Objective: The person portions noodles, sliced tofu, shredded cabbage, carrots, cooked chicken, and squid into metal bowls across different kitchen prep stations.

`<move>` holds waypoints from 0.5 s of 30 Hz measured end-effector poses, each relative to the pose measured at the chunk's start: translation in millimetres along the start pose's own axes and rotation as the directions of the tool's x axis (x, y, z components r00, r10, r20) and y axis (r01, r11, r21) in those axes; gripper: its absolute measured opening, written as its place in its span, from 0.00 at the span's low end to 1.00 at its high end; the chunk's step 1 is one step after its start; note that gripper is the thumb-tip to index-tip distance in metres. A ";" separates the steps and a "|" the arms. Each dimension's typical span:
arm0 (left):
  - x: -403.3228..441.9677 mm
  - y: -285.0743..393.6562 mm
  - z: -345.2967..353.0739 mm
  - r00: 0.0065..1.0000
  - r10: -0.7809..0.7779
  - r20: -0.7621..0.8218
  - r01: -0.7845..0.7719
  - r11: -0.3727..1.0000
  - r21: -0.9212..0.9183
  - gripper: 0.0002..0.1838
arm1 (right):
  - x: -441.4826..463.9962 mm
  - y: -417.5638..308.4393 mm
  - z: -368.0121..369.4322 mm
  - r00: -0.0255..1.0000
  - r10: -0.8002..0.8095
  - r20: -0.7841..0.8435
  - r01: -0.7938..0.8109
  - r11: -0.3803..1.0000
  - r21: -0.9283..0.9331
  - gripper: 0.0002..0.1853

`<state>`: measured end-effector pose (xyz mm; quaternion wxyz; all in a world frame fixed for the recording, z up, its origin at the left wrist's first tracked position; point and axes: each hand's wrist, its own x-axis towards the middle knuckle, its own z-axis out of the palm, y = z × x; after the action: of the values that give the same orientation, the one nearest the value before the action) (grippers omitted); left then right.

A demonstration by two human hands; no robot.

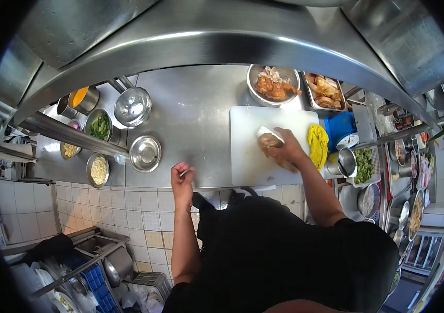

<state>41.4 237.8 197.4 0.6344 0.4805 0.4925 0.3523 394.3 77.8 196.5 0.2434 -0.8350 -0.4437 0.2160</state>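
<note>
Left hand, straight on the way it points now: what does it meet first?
Left hand: way looks free over the steel counter. First in line in the picture is the steel shelf edge, but depth is unclear; the hand might pass under it.

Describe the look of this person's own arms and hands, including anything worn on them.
Short black sleeves, part of a black top, leave both forearms bare. The left hand and right hand wear no gloves. Any ring would be too small to make out.
</note>
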 end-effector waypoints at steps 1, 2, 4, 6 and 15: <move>1.2 2.5 4.3 0.998 0.015 0.053 -0.019 0.998 0.058 0.20 | -11.3 -12.0 -18.9 0.995 -0.010 -0.097 0.014 0.999 0.049 0.38; 1.8 2.6 6.4 0.996 -0.015 0.091 0.010 0.998 0.060 0.21 | -13.3 -14.5 -35.4 0.980 -0.021 -0.199 0.040 0.995 0.092 0.37; 3.0 6.3 10.1 0.995 -0.007 0.095 0.002 0.998 0.055 0.22 | 1.6 16.5 -63.9 0.939 0.062 -0.337 -0.043 0.997 0.064 0.30; 3.2 6.0 6.5 0.995 0.002 0.103 -0.009 0.997 0.071 0.23 | 40.4 48.8 -90.5 0.884 0.105 -0.457 0.034 0.958 0.286 0.18; -6.4 22.2 -3.9 0.999 0.030 0.045 -0.034 0.996 0.080 0.20 | 236.6 74.5 -120.5 0.859 0.091 -0.504 -0.186 0.972 -0.143 0.16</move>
<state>36.5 239.4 220.2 0.6195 0.5211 0.4844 0.3317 632.6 215.9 212.8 0.2532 -0.9112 -0.3235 -0.0300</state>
